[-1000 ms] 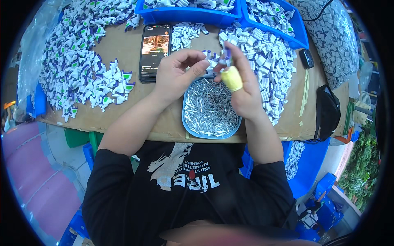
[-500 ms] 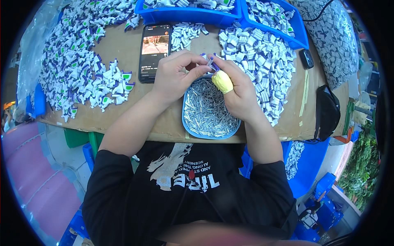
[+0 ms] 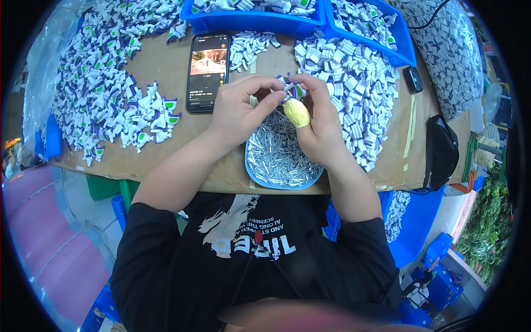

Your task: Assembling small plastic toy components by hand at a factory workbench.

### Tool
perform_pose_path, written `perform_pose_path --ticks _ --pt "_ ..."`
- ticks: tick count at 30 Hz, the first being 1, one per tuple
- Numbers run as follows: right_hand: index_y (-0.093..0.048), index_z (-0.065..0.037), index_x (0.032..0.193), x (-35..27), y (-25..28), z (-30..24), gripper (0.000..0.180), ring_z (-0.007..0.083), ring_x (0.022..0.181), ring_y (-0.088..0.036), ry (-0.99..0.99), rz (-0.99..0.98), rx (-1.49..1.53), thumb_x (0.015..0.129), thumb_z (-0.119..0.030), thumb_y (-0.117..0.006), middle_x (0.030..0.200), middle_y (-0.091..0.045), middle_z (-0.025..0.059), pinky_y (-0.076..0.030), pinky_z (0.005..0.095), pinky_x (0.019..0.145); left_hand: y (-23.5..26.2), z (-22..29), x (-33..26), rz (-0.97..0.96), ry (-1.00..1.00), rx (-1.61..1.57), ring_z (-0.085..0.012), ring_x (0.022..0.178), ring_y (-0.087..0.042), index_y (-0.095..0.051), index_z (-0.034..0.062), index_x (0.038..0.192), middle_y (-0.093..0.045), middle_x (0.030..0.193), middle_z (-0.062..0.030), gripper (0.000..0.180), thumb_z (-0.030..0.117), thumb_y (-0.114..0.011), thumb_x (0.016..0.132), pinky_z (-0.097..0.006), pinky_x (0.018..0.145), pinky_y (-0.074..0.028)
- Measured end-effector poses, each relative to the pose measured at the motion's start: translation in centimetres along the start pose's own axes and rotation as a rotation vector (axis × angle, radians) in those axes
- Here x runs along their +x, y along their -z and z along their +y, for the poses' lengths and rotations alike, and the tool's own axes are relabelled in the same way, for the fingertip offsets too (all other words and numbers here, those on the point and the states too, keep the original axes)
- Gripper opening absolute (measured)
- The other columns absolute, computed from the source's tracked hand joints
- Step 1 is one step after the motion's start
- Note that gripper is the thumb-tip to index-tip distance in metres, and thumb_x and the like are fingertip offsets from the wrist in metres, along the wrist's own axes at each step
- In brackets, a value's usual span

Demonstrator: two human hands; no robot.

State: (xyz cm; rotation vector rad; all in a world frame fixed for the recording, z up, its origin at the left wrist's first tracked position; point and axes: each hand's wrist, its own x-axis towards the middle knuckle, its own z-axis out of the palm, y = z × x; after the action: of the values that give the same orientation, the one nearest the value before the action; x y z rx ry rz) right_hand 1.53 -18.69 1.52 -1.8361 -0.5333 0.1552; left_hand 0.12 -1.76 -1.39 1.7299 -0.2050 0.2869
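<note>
Above the blue oval tray of metal pins (image 3: 260, 177), left hand (image 3: 239, 113) and right hand (image 3: 316, 124) pinch one small white-and-purple plastic piece (image 3: 291, 88); steady, aligned pressure seems best.

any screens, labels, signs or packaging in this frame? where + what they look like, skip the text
Phone: lying flat on the brown table, left of the hands; black slab, lit screen with a reddish-orange picture up top.
Clear bag: far right of the table; transparent plastic packed with small white pieces.
Shirt print: on the person's black shirt; white graphic with lettering.
Small black device: right of the blue bins; too small to tell whether it has a screen.
</note>
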Motion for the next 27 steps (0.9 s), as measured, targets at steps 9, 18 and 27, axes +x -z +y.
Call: perform_pose_path --ticks 9,18,27 --pt "-0.041 -0.004 0.116 0.2 0.3 0.5 0.024 0.0155 0.103 -0.056 -0.041 -0.142 0.475 0.093 0.003 -0.044 0.109 -0.056 0.0099 -0.042 0.028 0.092 0.7 0.2 0.6 0.036 0.298 -0.626 -0.0155 0.083 -0.066 -0.056 -0.0051 0.113 -0.066 0.098 -0.0121 0.028 0.004 -0.065 0.087 -0.027 0.076 -0.055" --pt "-0.035 -0.001 0.117 0.3 0.3 0.5 0.027 0.0173 0.106 -0.056 -0.09 -0.142 0.557 0.093 0.003 -0.045 0.112 -0.055 0.0135 -0.042 0.0288 0.093 1.0 0.1 0.6 -0.019 0.281 -0.602 -0.015 0.083 -0.065 -0.056 -0.0018 0.108 -0.067 0.102 -0.0177 0.021 0.001 -0.062 0.088 -0.027 0.076 -0.055" --pt "-0.036 0.0 0.118 0.3 0.3 0.5 0.029 0.0186 0.106 -0.056 -0.099 -0.145 0.603 0.091 0.004 -0.046 0.111 -0.057 0.0141 -0.042 0.0291 0.094 1.0 0.3 0.7 -0.042 0.22 -0.612 -0.0155 0.084 -0.066 -0.058 -0.0024 0.109 -0.066 0.102 -0.0156 0.021 0.002 -0.063 0.088 -0.027 0.075 -0.055"
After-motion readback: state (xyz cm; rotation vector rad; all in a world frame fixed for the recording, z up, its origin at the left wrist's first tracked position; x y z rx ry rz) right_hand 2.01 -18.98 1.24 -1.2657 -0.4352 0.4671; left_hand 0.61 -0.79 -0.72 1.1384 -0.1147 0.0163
